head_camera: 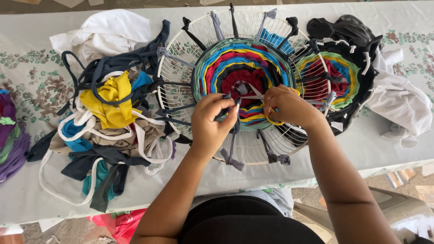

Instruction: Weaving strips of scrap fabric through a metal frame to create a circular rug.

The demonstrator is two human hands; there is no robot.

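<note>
— Nearest the lens, what do you see?

— Dark cloth over the person's lap [244, 221] at 6 o'clock, then two bare forearms reaching up to a white wire frame [181, 92] on the table [280, 174].

— What are the hands doing?

— The left hand [210, 122] is closed, pinching a dark grey fabric strip [233, 140] that hangs toward 6 o'clock. The right hand [289, 106] is closed through the yellow handles of a pair of scissors [257, 96], the blades pointing toward 9 o'clock, over the strip end.

— And the woven piece?

— One round rag weaving [239, 63] sits in the middle of the frame, in rings of green, blue, yellow, red and black. A second, smaller weaving [337, 77] with a black edge lies just beside it at 3 o'clock. That makes two.

— Other cloth?

— A heap of fabric strips [108, 122] at 9 o'clock, yellow, teal, navy, white and tan; I cannot count them. One white garment [106, 31] lies at 10 o'clock, another white cloth [400, 104] at 3 o'clock, and a black one [339, 27] at 1 o'clock. Purple fabric [11, 135] shows at the far left edge.

— Any packages or labels?

— None I can tell. The tablecloth is pale with a faded floral print.
</note>
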